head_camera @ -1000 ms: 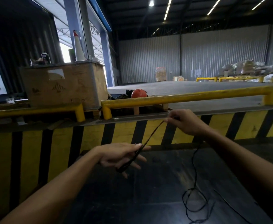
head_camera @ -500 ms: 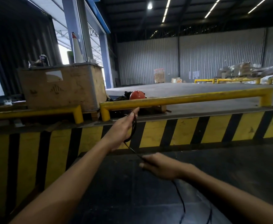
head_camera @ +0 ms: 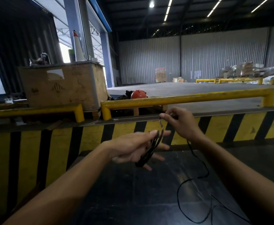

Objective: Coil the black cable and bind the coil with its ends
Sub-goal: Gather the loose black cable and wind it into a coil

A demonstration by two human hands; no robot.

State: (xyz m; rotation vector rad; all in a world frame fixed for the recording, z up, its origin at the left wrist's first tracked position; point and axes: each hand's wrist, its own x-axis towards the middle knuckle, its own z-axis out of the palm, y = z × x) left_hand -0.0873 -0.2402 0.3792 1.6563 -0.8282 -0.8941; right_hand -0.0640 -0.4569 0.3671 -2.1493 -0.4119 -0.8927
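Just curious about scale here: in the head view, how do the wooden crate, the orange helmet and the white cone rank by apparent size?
1. wooden crate, clearly largest.
2. white cone.
3. orange helmet, partly hidden behind the yellow rail.
Cone and helmet are close; the hiding makes that order unsure.

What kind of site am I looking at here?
Probably a warehouse loading dock: corrugated metal walls, yellow guard rail above a hazard-striped edge, and a wooden crate to the left.

No words, brands or numbers can be read from here. The wooden crate (head_camera: 64, 86) carries faded stencilled handling marks and a pale label patch, both illegible. The distant cartons (head_camera: 179, 80) show printing too small to make out.
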